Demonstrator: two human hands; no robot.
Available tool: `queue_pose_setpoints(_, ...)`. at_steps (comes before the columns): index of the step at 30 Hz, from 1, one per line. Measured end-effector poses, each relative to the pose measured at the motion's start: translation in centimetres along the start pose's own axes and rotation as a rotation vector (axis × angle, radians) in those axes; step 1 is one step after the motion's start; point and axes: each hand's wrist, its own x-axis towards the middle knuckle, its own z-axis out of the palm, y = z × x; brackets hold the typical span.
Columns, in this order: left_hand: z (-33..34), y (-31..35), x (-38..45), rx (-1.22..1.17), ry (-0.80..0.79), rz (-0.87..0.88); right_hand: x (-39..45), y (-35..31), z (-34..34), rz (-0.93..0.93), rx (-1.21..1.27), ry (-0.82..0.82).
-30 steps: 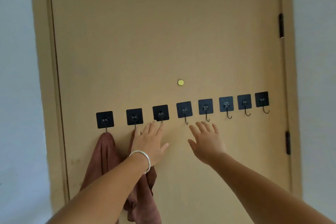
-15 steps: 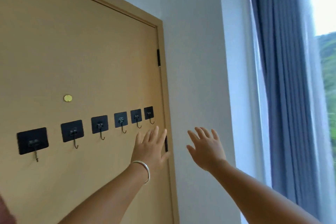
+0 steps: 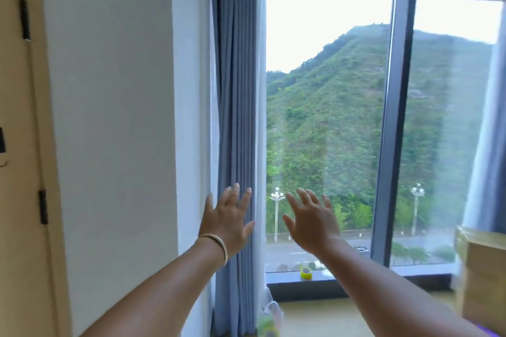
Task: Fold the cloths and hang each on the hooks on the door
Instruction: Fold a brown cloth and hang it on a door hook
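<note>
Between cloths: left hand (image 3: 228, 223) and right hand (image 3: 312, 223) raised at lower centre with fingers spread and empty, door (image 3: 19, 145) at left edge, no cloth visible; next, probably fetching another cloth.

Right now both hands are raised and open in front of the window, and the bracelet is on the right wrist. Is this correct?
Not quite. The bracelet is on the left wrist, as the head view shows. The rest holds: left hand and right hand are both raised and open before the window.
</note>
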Motion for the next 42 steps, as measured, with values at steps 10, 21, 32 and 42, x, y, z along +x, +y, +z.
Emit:
queue_pose_setpoints(10,-2.2,22.8,5.1,-0.265,0.075,0.379,-11.5,19.6,-7.7,0.382,-0.279,-0.009)
queue_pose_setpoints(21,-7.8,46.1,5.5,-0.488,0.162,0.701,-24.4,36.7,-18.2,0.746,-0.553,0.016)
queue_pose_setpoints(32,-11.1,61.0,6.1,-0.553,0.226,0.840,-31.6,46.7,-21.9,0.873,-0.639,-0.015)
queue_pose_setpoints(42,-13.9,75.1,5.2,-0.702,0.240,0.979,-39.3,55.6,-26.0,1.018,-0.719,-0.066)
